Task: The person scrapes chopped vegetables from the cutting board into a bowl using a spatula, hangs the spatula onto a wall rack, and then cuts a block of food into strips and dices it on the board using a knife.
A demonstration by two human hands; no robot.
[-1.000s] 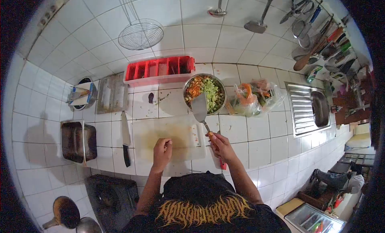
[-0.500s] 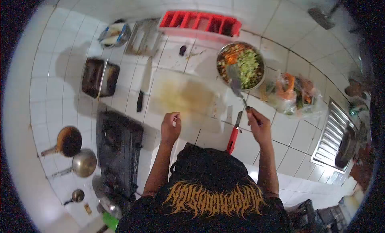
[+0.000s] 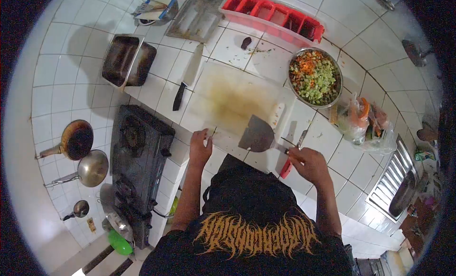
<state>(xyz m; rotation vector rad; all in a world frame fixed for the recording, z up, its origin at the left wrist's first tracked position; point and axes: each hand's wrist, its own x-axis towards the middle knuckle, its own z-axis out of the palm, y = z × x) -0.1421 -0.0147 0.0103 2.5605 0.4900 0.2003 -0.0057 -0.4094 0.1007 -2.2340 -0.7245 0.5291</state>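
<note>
The spatula [image 3: 257, 133] is over the near right corner of the white cutting board [image 3: 228, 78]. I can't tell if its wide, flat blade touches the board. The right hand [image 3: 311, 166] has its grip closed around the spatula's handle. The left hand [image 3: 201, 146] is at the near left part of the board. Its grip is a little spread, with the thumb apart from the curled fingers.

The board has a big yellow stain. A knife with a red handle [image 3: 286, 169] lies just beside the right hand. A knife with a black handle [image 3: 179, 96] lies to the left of the board. Past the board's far right corner is a round metal bowl [image 3: 339, 88], full of little orange and green bits. A clear bag of vegetables [image 3: 368, 126] is beside the bowl. A long red box [image 3: 273, 14] sits at the back of the white tile table [image 3: 342, 154]. A black stove [image 3: 137, 166] is on the left.
</note>
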